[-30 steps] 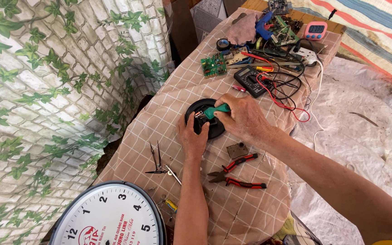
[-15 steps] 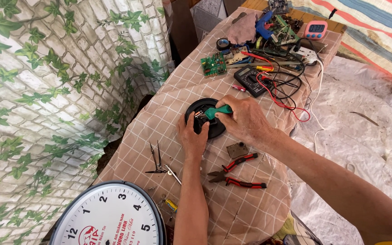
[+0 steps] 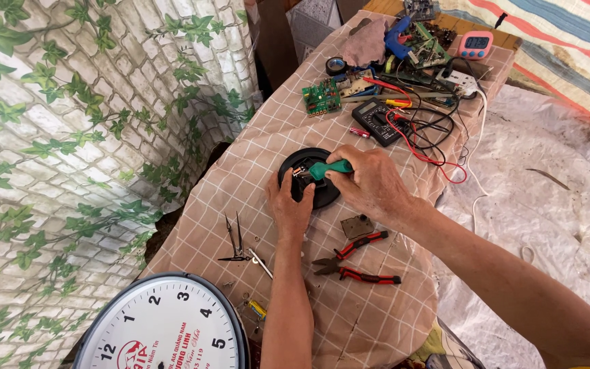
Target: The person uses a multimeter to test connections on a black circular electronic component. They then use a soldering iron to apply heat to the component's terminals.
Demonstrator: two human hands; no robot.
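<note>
Head view, the only one. Against the pictures from a second and half a second ago I find no real change: both hands sit where they were and the tool lies at the same angle, so I judge the work is in a steady, fine stage on the disc.

The left hand (image 3: 289,207) rests its fingers on the near rim of the round black plastic disc (image 3: 308,179), pressing it down on the checked beige cloth surface (image 3: 240,191); its grip is not wrapped around anything. The right hand (image 3: 370,183) has its grip closed on the green-handled screwdriver (image 3: 329,168), whose tip points left into the small mechanism at the disc's middle. The disc lies directly under and between both hands.

Just beside the right wrist lies a small brown square plate (image 3: 357,225), then red-handled pliers (image 3: 353,263). Thin black clock hands (image 3: 235,240) lie left of the left forearm. A white round clock face (image 3: 162,324) sits at the near edge. A black multimeter with red leads (image 3: 380,121) and a green circuit board (image 3: 321,98) lie farther off.
</note>
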